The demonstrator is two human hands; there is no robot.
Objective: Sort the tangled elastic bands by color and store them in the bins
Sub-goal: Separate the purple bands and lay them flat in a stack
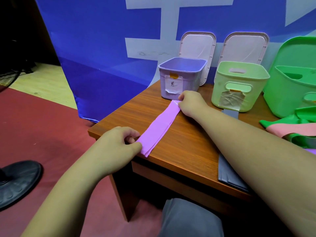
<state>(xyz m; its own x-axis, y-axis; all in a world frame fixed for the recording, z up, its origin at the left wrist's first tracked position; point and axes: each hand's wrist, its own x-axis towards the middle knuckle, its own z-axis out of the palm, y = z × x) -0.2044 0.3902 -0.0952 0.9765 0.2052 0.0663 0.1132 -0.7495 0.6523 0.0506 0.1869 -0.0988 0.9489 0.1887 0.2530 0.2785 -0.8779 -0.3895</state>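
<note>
The left grip pinches the near end of a purple band between thumb and curled fingers, at the front left edge of the surface. The right grip has its fingers curled onto the band's far end, pinching it just in front of the purple bin. Between the two grips the band lies flat on the surface in doubled layers, running diagonally from the near edge toward that bin.

The purple bin stands open, with a taped paper label on its front. A pale green bin beside it on the right carries a crumpled label. A pink lid leans upright behind each of these two bins. Further right is a larger bright green bin, partly cut off by the frame. In front of it lies a pile of bands in green and pink. A grey band lies under the right forearm and reaches the near edge.

A blue banner hangs behind the surface. A black fan base stands on the red floor at left.
</note>
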